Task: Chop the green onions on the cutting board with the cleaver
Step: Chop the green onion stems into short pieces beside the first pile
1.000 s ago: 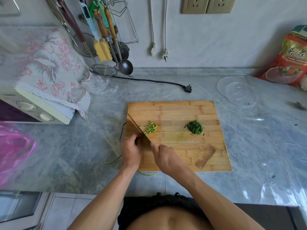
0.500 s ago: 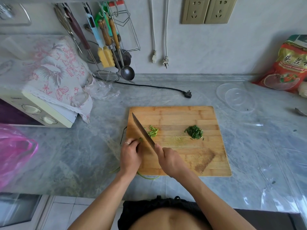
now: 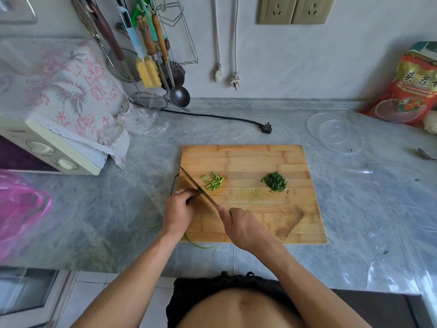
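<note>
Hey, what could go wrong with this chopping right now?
The left hand holds the green onions right against the cleaver blade, so its curled fingers could get nicked. The cut pieces lie loose beside the blade and may scatter. The uncut stalks hang off the cutting board edge and might slip.

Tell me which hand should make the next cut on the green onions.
The right hand: it already grips the cleaver, whose blade lies against the green onions on the cutting board. The left hand is curled over the stalks beside the blade, better placed to feed them.
</note>
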